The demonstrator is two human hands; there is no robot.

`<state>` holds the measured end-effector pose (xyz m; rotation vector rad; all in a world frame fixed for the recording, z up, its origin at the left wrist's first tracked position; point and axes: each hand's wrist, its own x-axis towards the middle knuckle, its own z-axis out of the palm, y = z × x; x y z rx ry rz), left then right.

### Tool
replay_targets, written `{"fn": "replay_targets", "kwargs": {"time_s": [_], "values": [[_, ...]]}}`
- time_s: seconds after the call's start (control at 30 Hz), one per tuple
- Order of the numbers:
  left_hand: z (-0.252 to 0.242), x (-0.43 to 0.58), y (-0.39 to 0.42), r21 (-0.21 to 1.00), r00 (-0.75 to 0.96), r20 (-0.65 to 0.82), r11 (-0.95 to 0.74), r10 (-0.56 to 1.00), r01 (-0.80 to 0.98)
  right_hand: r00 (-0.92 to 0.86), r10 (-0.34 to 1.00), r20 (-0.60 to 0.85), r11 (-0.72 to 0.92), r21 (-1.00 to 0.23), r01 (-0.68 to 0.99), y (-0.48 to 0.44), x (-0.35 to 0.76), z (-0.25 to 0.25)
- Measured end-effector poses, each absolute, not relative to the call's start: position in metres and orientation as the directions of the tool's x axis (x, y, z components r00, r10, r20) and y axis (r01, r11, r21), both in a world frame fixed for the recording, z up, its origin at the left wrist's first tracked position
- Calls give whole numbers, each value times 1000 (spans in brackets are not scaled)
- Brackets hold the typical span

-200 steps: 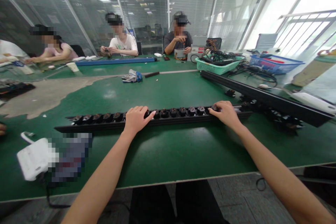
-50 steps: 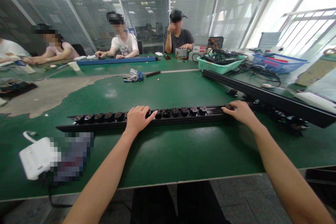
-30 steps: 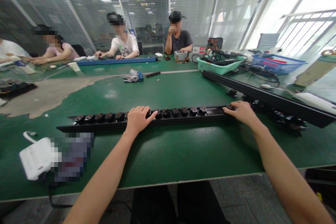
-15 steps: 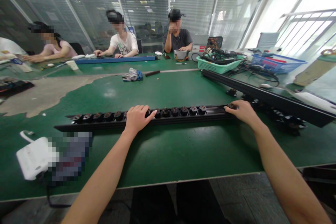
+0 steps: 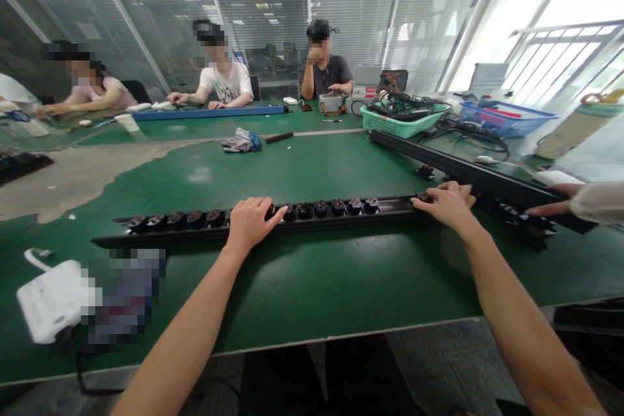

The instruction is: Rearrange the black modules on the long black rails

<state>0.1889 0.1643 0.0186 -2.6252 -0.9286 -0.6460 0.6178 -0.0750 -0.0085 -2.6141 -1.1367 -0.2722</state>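
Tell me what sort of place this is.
Probably an electronics workshop: people sit along a green-topped table, a green basket is heaped with cables, and a black rail holds a row of socket-like parts.

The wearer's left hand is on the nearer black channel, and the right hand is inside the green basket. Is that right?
Not quite: the head view shows the right hand toward the right end of the nearer black channel, not inside the green basket farther back. The left hand is indeed on that channel.
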Motion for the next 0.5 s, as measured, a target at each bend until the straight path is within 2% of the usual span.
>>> {"fn": "replay_targets", "kwargs": {"time_s": [0.3, 0.5], "values": [[18, 188, 165, -130, 696, 498, -749, 518, 650, 752, 630, 192, -729, -184, 659, -75, 623, -9], [19, 189, 164, -135, 697, 498, -748, 516, 650, 695, 693, 193, -669, -188, 719, -75, 636, -15]]}}
